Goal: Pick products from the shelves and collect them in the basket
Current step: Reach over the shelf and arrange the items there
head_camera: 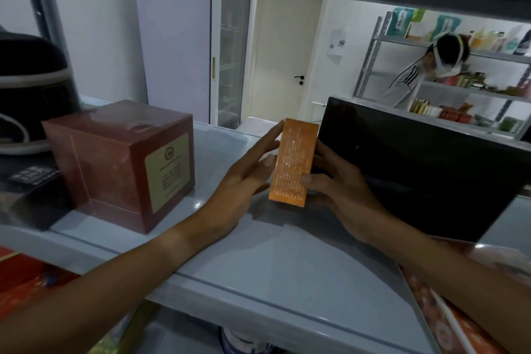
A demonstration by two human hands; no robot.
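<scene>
On smooth grey shelf (258, 276), both hands, left (247, 172), right (336, 184), pinching slim orange carton (293, 161)

We can read no text here. The orange box (293, 162) carries rows of pale print, and the red box (123, 164) has a beige label (168, 172) with a round emblem, all too blurred.
</scene>
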